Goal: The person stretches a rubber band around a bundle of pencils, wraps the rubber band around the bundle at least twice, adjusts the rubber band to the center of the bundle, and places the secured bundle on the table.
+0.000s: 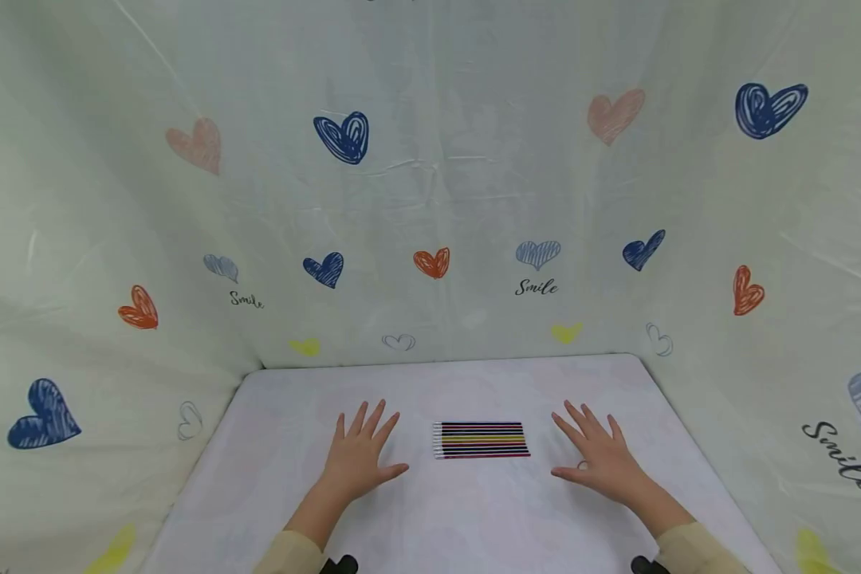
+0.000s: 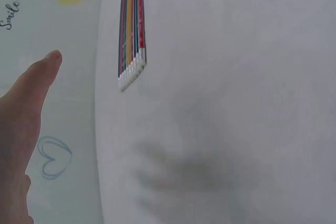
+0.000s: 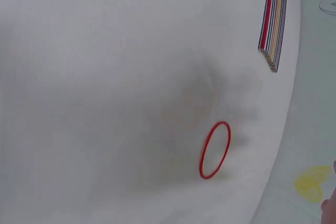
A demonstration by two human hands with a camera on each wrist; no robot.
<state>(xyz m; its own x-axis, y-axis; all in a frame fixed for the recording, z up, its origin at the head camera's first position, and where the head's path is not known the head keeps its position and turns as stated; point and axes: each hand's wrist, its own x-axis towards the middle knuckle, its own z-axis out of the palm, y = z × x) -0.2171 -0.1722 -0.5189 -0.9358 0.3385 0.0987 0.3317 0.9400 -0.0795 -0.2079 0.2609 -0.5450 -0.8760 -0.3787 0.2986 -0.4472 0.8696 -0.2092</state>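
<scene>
A row of striped pencils point(image 1: 482, 440) lies flat side by side on the table, white eraser ends toward the left. My left hand point(image 1: 359, 458), fingers spread, hovers to the left of them and holds nothing. To their right hovers my right hand point(image 1: 603, 462), also spread and bare of any object, with a ring on one finger. A thin red loop like a rubber band point(image 3: 201, 165) lies on the table in the right wrist view; in the head view my right hand hides it. The left wrist view shows the pencils' eraser ends point(image 2: 131, 72) and my left thumb point(image 2: 39, 74).
The white table point(image 1: 473, 518) has rounded back corners. A pale curtain point(image 1: 430, 199) printed with hearts and "Smile" surrounds its back and sides. Both hands cast soft shadows on the tabletop.
</scene>
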